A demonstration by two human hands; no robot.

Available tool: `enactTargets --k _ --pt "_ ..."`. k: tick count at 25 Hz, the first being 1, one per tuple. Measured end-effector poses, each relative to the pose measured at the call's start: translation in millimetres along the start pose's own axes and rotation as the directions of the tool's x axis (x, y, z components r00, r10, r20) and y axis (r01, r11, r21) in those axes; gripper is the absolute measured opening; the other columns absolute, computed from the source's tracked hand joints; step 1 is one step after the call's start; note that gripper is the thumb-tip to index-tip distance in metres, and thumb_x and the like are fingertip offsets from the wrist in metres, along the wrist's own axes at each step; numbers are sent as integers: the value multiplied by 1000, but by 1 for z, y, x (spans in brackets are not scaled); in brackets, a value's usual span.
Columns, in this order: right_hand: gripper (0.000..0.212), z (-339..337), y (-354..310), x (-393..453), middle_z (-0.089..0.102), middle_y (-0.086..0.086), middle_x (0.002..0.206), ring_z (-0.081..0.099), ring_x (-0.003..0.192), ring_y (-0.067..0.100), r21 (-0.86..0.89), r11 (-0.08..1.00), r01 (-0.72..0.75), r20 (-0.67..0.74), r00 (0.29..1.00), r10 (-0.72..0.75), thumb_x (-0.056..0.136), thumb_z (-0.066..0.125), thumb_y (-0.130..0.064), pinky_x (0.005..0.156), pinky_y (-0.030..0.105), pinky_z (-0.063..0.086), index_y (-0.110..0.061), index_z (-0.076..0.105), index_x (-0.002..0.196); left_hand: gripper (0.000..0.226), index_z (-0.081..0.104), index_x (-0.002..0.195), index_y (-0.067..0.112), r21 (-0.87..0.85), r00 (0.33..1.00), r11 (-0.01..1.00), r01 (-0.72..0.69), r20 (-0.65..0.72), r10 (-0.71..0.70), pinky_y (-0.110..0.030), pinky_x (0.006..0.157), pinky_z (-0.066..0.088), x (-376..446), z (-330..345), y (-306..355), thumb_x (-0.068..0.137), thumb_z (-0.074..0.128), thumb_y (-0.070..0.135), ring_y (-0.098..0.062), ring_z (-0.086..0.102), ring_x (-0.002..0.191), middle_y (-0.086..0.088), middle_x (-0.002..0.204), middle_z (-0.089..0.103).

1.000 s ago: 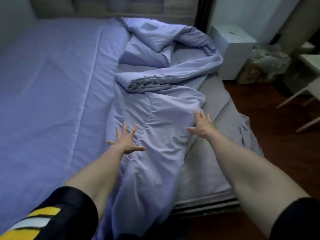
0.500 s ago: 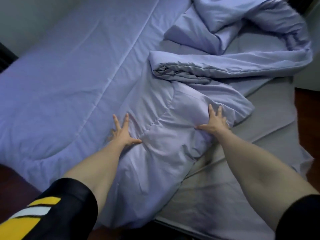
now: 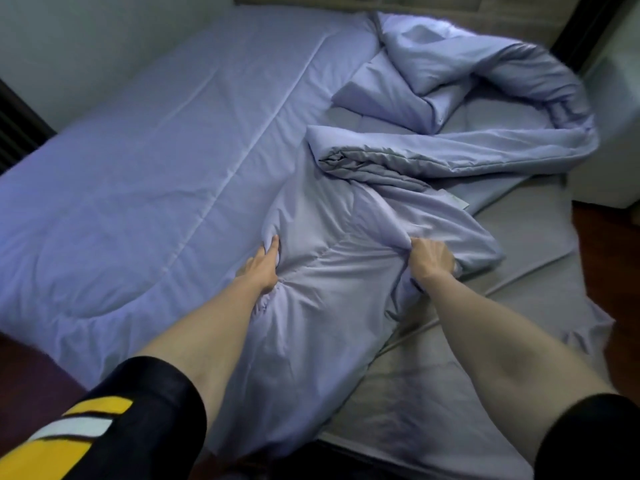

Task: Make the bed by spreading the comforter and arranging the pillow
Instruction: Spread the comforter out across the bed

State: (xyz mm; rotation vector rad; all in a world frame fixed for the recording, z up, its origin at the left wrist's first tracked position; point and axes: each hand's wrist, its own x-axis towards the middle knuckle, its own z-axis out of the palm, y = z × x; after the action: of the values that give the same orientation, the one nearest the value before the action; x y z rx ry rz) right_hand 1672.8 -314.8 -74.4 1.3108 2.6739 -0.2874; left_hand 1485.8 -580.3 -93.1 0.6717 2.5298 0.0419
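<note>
Down at the near edge of the bed point(image 3: 450, 393), two bare arms reach out from dark sleeves. One sleeve point(image 3: 86, 424) has yellow and white stripes, but no words on it can be read. A bit farther on, the left hand point(image 3: 261, 263) has its fingers curled into the comforter point(image 3: 329, 289), bunching a fold. The right hand point(image 3: 431, 259) grips another bunch, with its fingers wrapped tight in the cloth. Both hands hold the same near lump, one on each side, about the same way out. The left half of the comforter lies flat and smooth. The rest is piled up past the hands, running long toward the head of the bed and curling off to the right. The gray sheet point(image 3: 526, 237) shows bare on the right, so I think the cloth must be pulled that way, and the right hand is nearer that side. A small white tag point(image 3: 456, 201) sticks out of the roll, too small to read. I cannot pick out a pillow for sure.
</note>
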Motion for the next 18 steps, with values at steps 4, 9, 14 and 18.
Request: enactTargets --k 4,9,14,18 --pt "40 -23 10 -54 55 14 130 48 122 34 -43 998 -56 -118 992 50 98 33 -18 94 43 42 -28 51 132 90 -15 151 35 11 992 992 -124 -7 124 -46 112 33 -37 -2 6 89 44 8 -35 32 140 -2 162 4" --pt "42 -55 33 -145 56 14 129 50 122 33 -20 979 -201 -215 958 192 100 34 -20 96 41 43 -35 47 136 93 -18 150 32 4 956 956 -293 12 293 -46 112 32 -95 -7 13 87 44 5 -36 33 139 -1 163 0" --pt "33 -69 51 -263 58 14 124 52 116 32 20 926 -377 -311 878 364 99 38 -21 92 44 45 -23 58 125 89 -20 150 27 69 880 877 -475 39 473 -45 115 28 -156 2 19 89 40 6 -34 25 144 -6 162 -5" --pt "39 -65 68 -379 58 13 120 47 114 32 26 881 -472 -278 843 460 96 35 -10 85 43 41 -21 53 128 88 -17 152 21 116 794 786 -608 89 601 -42 117 23 -223 30 21 88 41 1 -33 19 146 -8 161 -11"
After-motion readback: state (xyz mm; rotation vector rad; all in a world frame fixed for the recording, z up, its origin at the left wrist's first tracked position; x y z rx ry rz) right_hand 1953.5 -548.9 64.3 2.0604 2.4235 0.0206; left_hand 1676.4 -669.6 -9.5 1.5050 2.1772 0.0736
